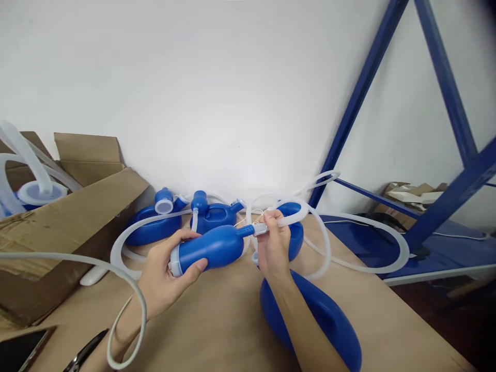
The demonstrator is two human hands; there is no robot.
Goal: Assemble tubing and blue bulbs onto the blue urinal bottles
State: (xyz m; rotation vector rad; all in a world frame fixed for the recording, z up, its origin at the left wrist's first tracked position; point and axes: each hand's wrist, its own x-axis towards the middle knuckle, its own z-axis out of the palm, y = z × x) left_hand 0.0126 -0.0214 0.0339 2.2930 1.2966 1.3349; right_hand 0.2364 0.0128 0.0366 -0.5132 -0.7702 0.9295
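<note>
My left hand [166, 271] is closed round a blue bottle-shaped plastic piece [213, 250], held on its side above the table. A whitish collar [175, 261] rings its wide end near my palm. Its narrow spout points right, to my right hand [274, 240]. There my right fingers pinch a translucent hose [296, 217] by its clear end connector [260, 229], which meets the spout. How far the spout sits inside the connector I cannot tell. Under my right forearm lies a large blue plastic container [333, 315] with a hollow handle, partly hidden.
Blue containers [155, 227] with hoses stand along the wall. An open cardboard box [77, 222] holding similar parts is at left. A phone [25, 349], a black-handled tool [87, 351] and a loose cable [143, 305] are near. A blue metal rack [360, 88] stands right.
</note>
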